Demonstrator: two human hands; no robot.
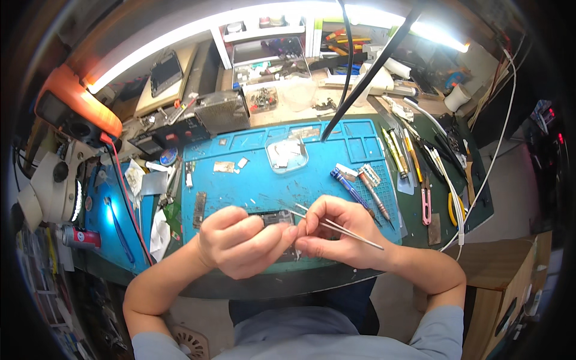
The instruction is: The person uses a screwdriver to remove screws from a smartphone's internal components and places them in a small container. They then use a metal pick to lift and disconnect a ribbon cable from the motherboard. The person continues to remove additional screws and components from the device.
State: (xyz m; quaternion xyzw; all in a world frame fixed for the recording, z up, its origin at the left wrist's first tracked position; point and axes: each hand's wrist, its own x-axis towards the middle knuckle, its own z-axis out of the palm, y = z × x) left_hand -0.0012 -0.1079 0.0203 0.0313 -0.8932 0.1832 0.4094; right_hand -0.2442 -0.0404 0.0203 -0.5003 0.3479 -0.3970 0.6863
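Note:
My left hand (240, 243) is closed around a small dark rectangular piece (271, 218), which looks like an electronic part with a clear or shiny end; its kind cannot be made out. Close beside it, my right hand (345, 234) grips a pair of silver tweezers (363, 239) that lie across its fingers, with one end sticking out to the right. The fingertips of both hands meet at the right end of the dark piece. Both hands are above the near part of a blue work mat (240, 187). The fingers partly hide the piece.
A clear plastic box (291, 173) stands on the mat. Right of it lie a blue screwdriver (350, 187) and a grey one (374, 193), then pliers (452, 210). An orange multimeter (84, 108), a microscope (55, 174) and a can (81, 237) are at left. A dark pole crosses above.

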